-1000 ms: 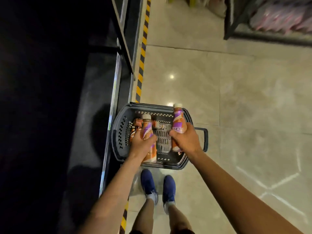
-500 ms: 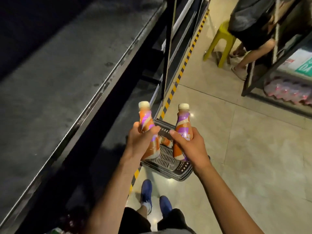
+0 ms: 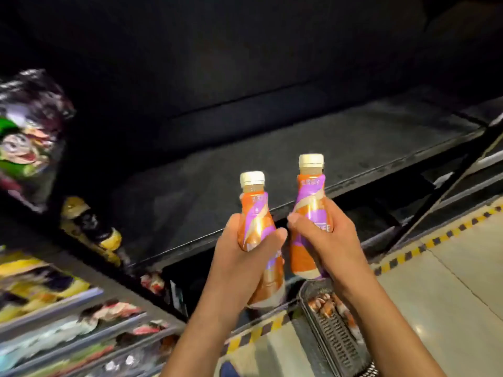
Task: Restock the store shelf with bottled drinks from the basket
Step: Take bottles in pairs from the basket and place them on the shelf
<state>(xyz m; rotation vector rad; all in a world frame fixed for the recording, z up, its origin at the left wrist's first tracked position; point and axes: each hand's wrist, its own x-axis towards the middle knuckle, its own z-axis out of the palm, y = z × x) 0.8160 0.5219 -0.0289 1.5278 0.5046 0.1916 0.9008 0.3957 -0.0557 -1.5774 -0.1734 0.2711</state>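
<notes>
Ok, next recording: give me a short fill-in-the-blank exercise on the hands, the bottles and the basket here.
1. The left hand grips the left orange-and-purple plastic bottle and the right hand grips the right bottle, both caps pointing ____.
2. The right bottle's cream cap appears ____ in the picture than the left one's.
3. The dark mesh plastic basket sits on the ____, below the right hand.
Missing words: up; higher; floor.

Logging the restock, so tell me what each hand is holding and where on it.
The left hand grips the left bottle around its middle; the right hand grips the right bottle the same way.
</notes>
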